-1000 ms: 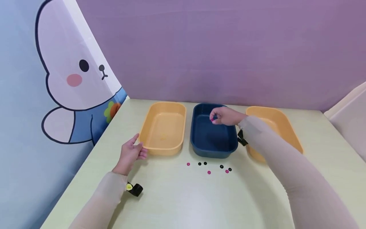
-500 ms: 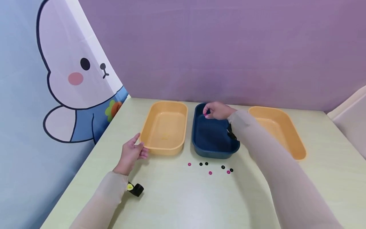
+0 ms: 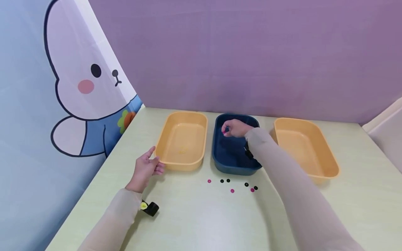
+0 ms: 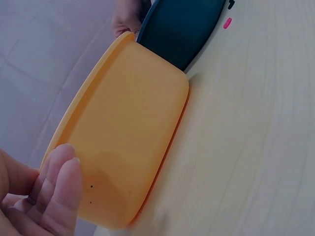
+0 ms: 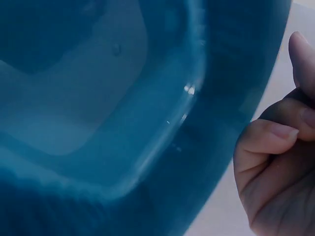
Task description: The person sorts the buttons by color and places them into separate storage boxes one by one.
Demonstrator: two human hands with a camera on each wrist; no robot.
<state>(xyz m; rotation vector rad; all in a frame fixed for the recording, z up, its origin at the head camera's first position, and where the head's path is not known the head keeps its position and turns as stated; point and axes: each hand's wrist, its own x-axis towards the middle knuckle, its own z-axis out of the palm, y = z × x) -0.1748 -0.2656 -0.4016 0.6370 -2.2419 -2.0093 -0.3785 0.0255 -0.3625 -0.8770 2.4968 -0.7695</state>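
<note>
My right hand is over the dark blue tray, pinching a small pink button between thumb and fingertips. In the right wrist view the tray's wall fills most of the picture and the button is hidden. At the near left corner of the left yellow tray, my left hand grips the rim with thumb and fingers, also visible in the left wrist view. Small yellow pieces lie inside that tray, too small to identify.
In front of the blue tray lie several loose buttons, among them a pink button and a black button. Another yellow tray stands to the right, partly behind my right sleeve. A purple cloth hangs behind the table.
My right hand has shifted left over the blue tray, still pinching the pink button; it went slightly up, then back down. My left hand stays at the yellow rim. The view has drifted slightly.
</note>
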